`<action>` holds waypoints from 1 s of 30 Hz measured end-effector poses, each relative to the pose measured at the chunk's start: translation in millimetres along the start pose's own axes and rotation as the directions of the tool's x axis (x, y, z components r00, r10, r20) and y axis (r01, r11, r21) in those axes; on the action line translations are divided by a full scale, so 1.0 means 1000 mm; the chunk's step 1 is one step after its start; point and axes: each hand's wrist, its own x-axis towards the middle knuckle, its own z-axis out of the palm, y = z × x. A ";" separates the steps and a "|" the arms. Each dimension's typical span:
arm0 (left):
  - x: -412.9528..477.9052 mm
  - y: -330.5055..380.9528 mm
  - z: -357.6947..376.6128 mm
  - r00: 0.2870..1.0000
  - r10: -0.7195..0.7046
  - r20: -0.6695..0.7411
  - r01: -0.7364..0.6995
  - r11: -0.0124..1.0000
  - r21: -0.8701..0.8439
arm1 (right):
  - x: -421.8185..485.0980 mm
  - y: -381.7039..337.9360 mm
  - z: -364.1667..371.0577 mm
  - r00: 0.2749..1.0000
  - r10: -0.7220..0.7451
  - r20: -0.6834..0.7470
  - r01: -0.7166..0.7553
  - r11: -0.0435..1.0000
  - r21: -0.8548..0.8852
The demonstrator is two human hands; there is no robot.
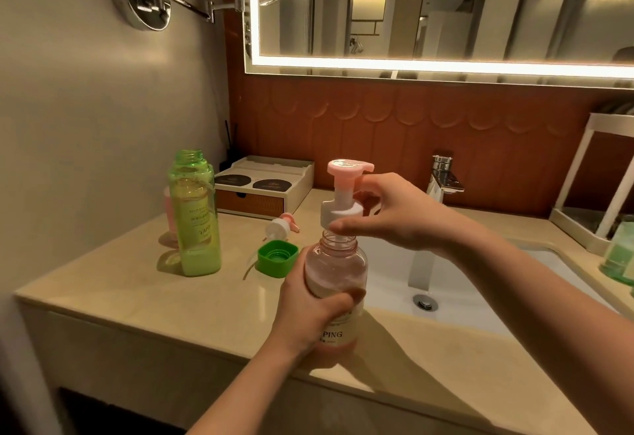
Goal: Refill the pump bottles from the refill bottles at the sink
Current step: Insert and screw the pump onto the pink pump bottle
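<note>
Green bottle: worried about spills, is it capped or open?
Open: the green bottle stands with a bare threaded neck, and a green cap lies on the counter beside it.

The single head-worn camera is looking forward and down from close above the surface (pixel 120 283), taking in the sink (pixel 456 292) at lower right and the mirror (pixel 446 6) across the upper frame.
</note>
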 end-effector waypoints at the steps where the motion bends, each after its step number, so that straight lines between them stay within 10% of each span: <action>1: 0.000 -0.001 0.000 1.000 0.000 0.002 0.000 1.000 0.000 | 0.000 0.000 -0.001 1.000 -0.006 0.012 0.006 1.000 -0.004; 16: 0.001 -0.004 -0.002 0.998 -0.022 0.051 0.023 1.000 -0.008 | -0.002 0.004 0.025 0.998 -0.012 0.065 0.016 0.999 -0.051; 24: 0.002 -0.005 -0.002 0.999 0.004 0.047 -0.004 1.000 0.009 | -0.013 0.014 0.029 0.976 0.007 0.217 -0.123 0.843 0.523; 30: 0.000 -0.002 -0.001 0.997 0.017 0.075 -0.014 0.999 -0.030 | -0.018 0.020 0.020 0.994 -0.094 0.050 0.068 0.924 0.377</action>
